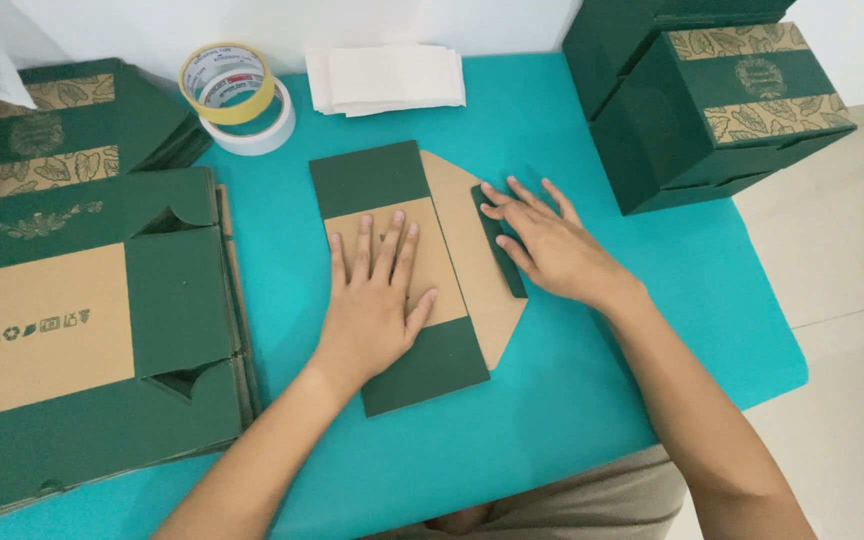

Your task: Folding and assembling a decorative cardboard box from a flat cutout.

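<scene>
Teal table (572,380): cardboard blank (422,355) under left hand (377,300).

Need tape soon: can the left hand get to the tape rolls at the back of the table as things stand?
Probably yes. The left hand lies flat on the small green and brown card piece, holding nothing, and the stacked tape rolls sit beyond it to the left, with only bare teal table between.

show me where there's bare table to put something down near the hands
Bare turquoise table lies right of the flat green and brown cardboard piece, below the right hand, out to the edge. Crowded: the flat box stack at left; tape rolls, white sheets and folded green boxes behind.
</scene>
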